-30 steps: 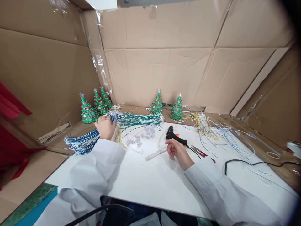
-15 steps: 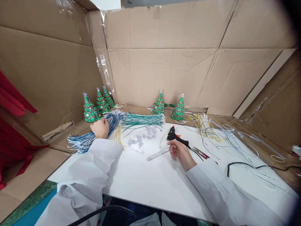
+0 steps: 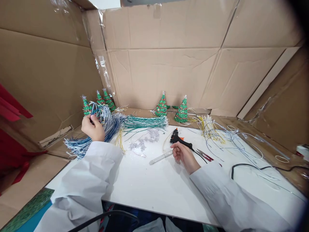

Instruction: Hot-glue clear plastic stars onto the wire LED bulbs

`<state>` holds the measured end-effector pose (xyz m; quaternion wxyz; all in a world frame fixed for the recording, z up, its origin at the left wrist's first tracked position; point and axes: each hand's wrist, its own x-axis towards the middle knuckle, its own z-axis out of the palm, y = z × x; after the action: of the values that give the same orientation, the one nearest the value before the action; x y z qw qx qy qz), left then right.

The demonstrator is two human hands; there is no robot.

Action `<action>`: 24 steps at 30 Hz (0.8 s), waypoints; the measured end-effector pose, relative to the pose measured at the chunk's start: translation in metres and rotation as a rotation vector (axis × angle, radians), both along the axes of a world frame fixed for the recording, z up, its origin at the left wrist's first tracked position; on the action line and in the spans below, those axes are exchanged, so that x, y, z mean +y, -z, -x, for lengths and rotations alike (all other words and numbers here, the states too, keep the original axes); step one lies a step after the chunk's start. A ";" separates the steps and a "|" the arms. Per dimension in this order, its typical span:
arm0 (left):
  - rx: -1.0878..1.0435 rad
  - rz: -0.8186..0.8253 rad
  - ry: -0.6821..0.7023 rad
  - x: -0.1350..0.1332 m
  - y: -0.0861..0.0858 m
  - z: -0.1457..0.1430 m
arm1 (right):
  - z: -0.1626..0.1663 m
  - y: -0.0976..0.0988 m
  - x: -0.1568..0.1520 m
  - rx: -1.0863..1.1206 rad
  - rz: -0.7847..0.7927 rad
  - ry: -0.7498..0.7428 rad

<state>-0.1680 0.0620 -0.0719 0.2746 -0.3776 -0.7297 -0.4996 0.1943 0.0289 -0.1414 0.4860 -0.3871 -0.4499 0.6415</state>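
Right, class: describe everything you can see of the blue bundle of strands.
The blue bundle is many thin, flexible-looking strands, dark blue with whitish ends, loosely spread in a curve at the left of the white tabletop. Its right end appears to meet the green bundle. The left hand pinches some raised strands and hides part of it.

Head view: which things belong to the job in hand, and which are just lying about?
Likely in use:
- blue strands, some lifted by the left hand
- clear tube, at the right hand; grip unclear

Seemingly lying by:
- glue gun
- red-handled snips
- green strands
- decorated trees, standing
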 end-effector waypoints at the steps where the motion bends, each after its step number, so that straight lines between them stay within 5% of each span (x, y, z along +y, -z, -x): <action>1: 0.016 0.035 0.023 -0.001 0.000 -0.001 | 0.000 0.000 0.000 -0.001 0.002 -0.001; 9: 0.129 0.747 0.126 0.009 0.027 -0.009 | 0.000 -0.001 -0.001 -0.015 0.014 -0.006; 14: 0.183 0.701 0.095 0.015 0.032 -0.005 | 0.000 -0.001 -0.001 -0.034 0.006 -0.018; 20: 0.204 0.432 0.001 -0.003 0.002 -0.016 | 0.000 -0.002 -0.001 -0.033 -0.003 0.003; 22: 0.266 0.418 0.071 -0.014 -0.004 -0.019 | 0.000 0.000 -0.001 -0.036 -0.003 0.004; 24: 0.342 0.576 0.299 -0.023 -0.005 -0.020 | 0.001 0.001 0.000 -0.045 0.001 -0.008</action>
<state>-0.1476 0.0388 -0.0671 0.1991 -0.6197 -0.7208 -0.2381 0.1938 0.0290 -0.1429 0.4729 -0.4001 -0.4618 0.6349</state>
